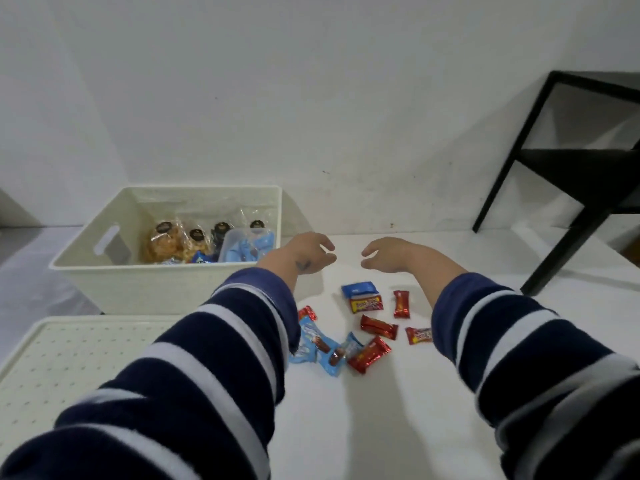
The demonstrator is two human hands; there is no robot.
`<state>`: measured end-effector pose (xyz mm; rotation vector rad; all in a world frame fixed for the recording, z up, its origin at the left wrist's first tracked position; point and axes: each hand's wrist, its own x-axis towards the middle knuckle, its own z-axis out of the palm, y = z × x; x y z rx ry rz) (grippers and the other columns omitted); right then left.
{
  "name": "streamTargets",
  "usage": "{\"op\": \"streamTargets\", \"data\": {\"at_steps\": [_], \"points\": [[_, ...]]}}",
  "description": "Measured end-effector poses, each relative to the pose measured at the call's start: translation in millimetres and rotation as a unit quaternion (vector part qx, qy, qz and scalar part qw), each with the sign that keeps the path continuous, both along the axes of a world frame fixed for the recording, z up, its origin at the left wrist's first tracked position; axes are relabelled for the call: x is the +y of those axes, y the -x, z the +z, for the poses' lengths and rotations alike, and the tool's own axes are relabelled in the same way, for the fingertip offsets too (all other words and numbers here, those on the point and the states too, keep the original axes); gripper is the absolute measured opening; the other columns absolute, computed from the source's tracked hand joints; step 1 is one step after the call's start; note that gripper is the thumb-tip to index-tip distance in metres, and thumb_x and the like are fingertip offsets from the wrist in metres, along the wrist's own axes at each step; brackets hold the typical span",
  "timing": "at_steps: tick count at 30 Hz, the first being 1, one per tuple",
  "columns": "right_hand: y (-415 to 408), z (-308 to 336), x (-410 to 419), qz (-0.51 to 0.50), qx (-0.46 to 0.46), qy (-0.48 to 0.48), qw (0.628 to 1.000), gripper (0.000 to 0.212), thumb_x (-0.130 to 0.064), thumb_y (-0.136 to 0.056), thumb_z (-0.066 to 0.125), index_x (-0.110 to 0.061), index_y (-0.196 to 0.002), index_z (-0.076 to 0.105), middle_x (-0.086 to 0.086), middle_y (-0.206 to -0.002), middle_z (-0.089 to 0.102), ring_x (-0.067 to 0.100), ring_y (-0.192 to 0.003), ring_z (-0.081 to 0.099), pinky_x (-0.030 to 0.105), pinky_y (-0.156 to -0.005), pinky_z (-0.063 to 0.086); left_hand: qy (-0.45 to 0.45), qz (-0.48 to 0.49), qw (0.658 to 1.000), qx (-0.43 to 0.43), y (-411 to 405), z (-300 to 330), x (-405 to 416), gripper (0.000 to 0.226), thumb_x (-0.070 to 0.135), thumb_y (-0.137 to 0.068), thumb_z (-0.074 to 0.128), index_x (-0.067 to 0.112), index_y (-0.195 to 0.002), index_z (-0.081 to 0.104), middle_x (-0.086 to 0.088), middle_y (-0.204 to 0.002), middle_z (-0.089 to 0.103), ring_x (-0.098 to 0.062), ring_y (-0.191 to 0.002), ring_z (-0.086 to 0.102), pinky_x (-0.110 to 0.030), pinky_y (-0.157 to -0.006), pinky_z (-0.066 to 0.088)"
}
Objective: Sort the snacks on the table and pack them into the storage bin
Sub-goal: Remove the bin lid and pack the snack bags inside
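Cream lid (69, 358): lay flat on the table, in front of the storage bin (166, 285).
Storage bin: stood open on the table (381, 427); it already held clear bags of baked snacks (166, 242) at its back and a clear tub of blue packets (247, 245) against its right wall.
Left hand (304, 254): hovered just right of the bin's right wall, grip relaxed and loosely curved, holding nothing and touching nothing.
Loose snacks (360, 327): lay scattered on the table right of the bin and nearer the person; light-blue packets sat closest to the bin, red wrappers and one dark-blue packet farther right.
Right hand (388, 256): hung farther right of the bin, facing the left hand, grip likewise slack and empty.
Step in hand: judged to be mid-sort, both hands free between pick-ups.
Next move: probably calls for lowering the hands to gather one kind together, then carrying it left into the bin's free space.
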<state>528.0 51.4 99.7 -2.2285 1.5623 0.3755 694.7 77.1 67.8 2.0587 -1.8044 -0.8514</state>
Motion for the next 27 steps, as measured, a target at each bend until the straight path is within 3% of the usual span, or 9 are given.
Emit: {"op": "streamTargets", "data": {"at_steps": [5,7,9,13,18,22,27], "points": [[39,-59,-13,0.001,-0.024,-0.029,0.999,0.046,-0.035,-0.099,0.042,-0.019,-0.142,0.041,0.003,-0.152,0.035,0.023,-0.138,0.034,0.032,-0.111,0.028,-0.004,0.04,0.999,-0.008,17,-58,19,0.035,0.028,-0.096,0.051,0.019,-0.13,0.054,-0.007,-0.137,0.05,-0.025,-0.122,0.05,-0.029,-0.098,0.038],[49,-90,-17,-0.018,-0.036,-0.038,0.998,0.049,-0.044,-0.097,0.041,-0.025,-0.142,0.04,0.008,-0.148,0.038,0.028,-0.133,0.039,0.037,-0.109,0.033,-0.016,0.071,0.997,-0.029,15,-91,33,0.037,0.032,-0.095,0.05,0.025,-0.131,0.052,-0.006,-0.141,0.043,-0.026,-0.125,0.046,-0.032,-0.103,0.037],[58,-120,-17,-0.037,-0.028,-0.042,0.998,0.059,-0.057,-0.093,0.04,-0.035,-0.146,0.029,0.01,-0.152,0.028,0.033,-0.138,0.028,0.045,-0.113,0.028,-0.038,0.112,0.991,-0.064,13,-120,49,0.04,0.042,-0.094,0.047,0.034,-0.133,0.048,-0.001,-0.147,0.035,-0.027,-0.131,0.037,-0.044,-0.109,0.032],[66,-170,-15,-0.024,-0.026,-0.021,0.999,0.075,-0.072,-0.085,0.036,-0.046,-0.148,0.006,0.003,-0.16,-0.013,0.033,-0.146,-0.014,0.063,-0.113,-0.002,-0.05,0.148,0.98,-0.122,13,-161,71,0.059,0.064,-0.089,0.038,0.043,-0.144,0.026,0.006,-0.158,0.011,-0.028,-0.145,0.01,-0.056,-0.116,0.011],[57,-205,-29,0.012,-0.009,0.038,0.999,0.071,-0.074,-0.086,0.023,-0.053,-0.143,-0.011,-0.001,-0.157,-0.026,0.033,-0.144,-0.024,0.07,-0.108,-0.001,-0.05,0.136,0.974,-0.171,23,-192,77,0.085,0.081,-0.077,0.031,0.044,-0.148,0.004,0.007,-0.159,-0.002,-0.028,-0.147,-0.001,-0.06,-0.115,0.008],[56,-220,-41,0.025,0.007,0.04,0.999,0.063,-0.073,-0.087,0.018,-0.057,-0.142,-0.007,-0.005,-0.159,-0.019,0.032,-0.144,-0.022,0.072,-0.107,0.002,-0.031,0.135,0.97,-0.2,25,-206,79,0.084,0.081,-0.078,0.029,0.044,-0.148,0.0,0.007,-0.159,-0.002,-0.027,-0.147,-0.003,-0.06,-0.114,0.007],[63,-226,-31,0.038,-0.006,0.051,0.998,0.059,-0.068,-0.089,0.016,-0.048,-0.145,0.013,-0.007,-0.16,-0.005,0.029,-0.147,-0.014,0.069,-0.109,0.007,-0.047,0.126,0.972,-0.19,29,-207,79,0.086,0.08,-0.078,0.031,0.042,-0.149,0.0,0.006,-0.159,-0.005,-0.028,-0.147,-0.006,-0.06,-0.115,0.003]]}}
